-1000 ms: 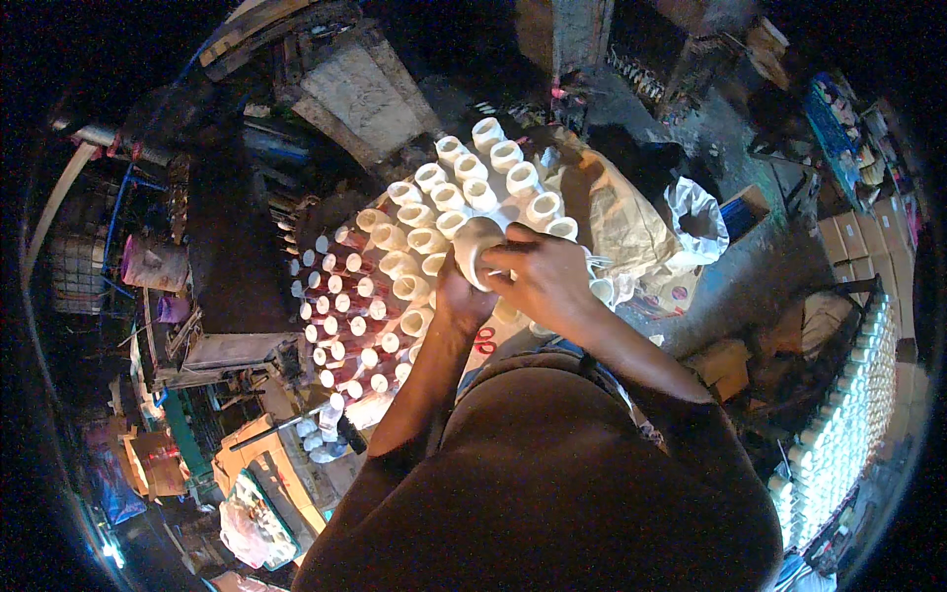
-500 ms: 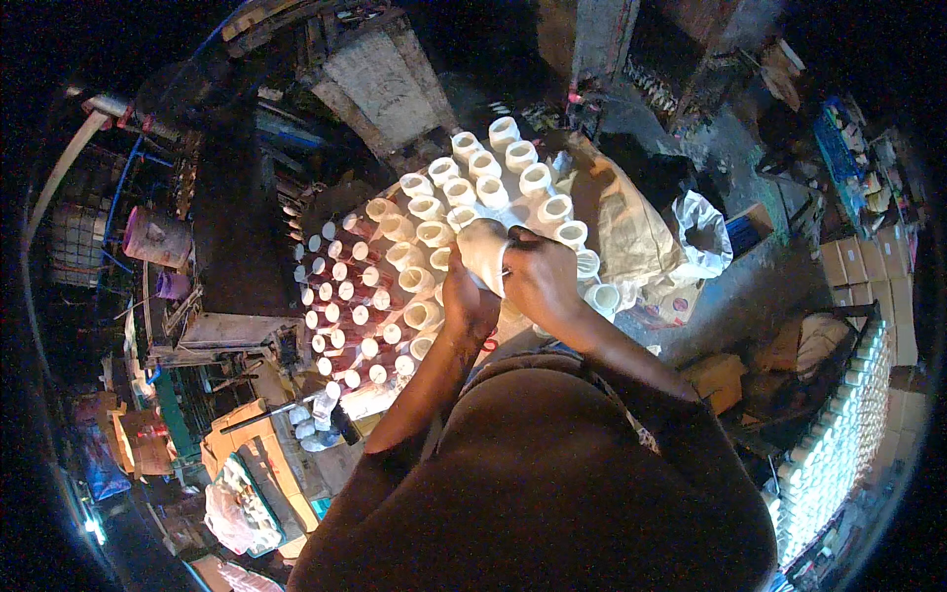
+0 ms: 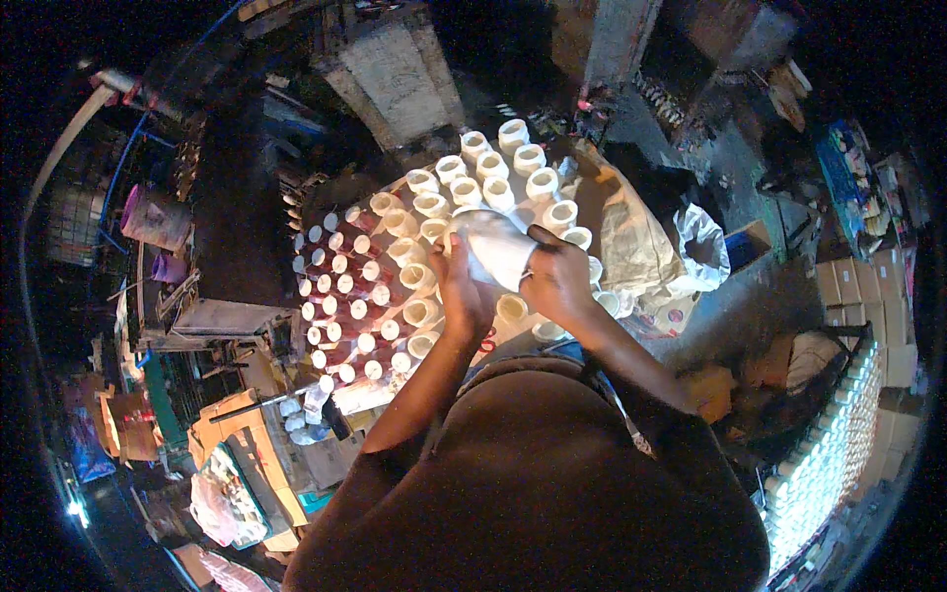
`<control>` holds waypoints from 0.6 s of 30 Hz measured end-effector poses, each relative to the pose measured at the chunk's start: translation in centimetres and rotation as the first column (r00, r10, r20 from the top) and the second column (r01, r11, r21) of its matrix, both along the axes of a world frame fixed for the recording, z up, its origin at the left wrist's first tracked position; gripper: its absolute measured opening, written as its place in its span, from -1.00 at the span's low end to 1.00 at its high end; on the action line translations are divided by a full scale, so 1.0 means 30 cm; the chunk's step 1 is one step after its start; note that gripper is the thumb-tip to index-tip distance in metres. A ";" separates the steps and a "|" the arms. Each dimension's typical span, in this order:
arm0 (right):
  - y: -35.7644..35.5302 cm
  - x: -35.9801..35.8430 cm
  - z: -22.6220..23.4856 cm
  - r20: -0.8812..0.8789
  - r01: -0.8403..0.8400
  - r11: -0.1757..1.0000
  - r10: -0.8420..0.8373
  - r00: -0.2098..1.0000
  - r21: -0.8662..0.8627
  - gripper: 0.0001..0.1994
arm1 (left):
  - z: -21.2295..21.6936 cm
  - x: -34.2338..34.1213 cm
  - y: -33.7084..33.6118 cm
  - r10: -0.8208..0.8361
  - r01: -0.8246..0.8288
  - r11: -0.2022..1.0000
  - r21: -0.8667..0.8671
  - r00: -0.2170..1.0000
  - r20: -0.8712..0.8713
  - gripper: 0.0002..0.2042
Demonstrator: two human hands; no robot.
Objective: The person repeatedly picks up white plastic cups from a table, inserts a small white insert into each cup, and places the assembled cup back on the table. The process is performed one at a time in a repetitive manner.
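A pale white jar-like piece (image 3: 493,247), blurred by motion, lies tilted between my two hands above the work surface. My left hand (image 3: 462,296) holds its left end, with the thumb up along the side. At the other end my right hand (image 3: 560,281) grips the piece, its fingers curled round the edge. Rows of similar cream, open-mouthed jars (image 3: 496,191) stand around my hands, a single jar (image 3: 511,308) just below them. To their left, several dark red pieces with round white tops (image 3: 333,332) stand close together.
Crumpled brown paper (image 3: 631,232) and a white plastic bag (image 3: 700,247) lie right of the jars. A brightly lit rack of pale pieces (image 3: 824,474) stands at lower right, below stacked cartons (image 3: 858,281). A purple bucket (image 3: 156,215) is at the left.
The jar-like piece has turned from nearly upright to lying more sideways. My right hand has shifted slightly down, and both hands still hold the piece.
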State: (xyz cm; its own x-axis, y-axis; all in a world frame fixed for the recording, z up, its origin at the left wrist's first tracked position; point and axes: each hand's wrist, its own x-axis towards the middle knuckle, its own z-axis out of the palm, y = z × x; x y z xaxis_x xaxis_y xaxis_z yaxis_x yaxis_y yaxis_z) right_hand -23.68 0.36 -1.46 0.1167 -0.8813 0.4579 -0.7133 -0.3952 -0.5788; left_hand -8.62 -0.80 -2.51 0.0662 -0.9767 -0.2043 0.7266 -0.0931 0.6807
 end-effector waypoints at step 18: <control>0.082 -0.132 -0.029 0.316 -0.165 0.934 0.060 0.947 0.316 -0.93 | 0.077 0.012 -0.017 0.310 0.042 0.875 -0.483 0.718 0.624 -0.54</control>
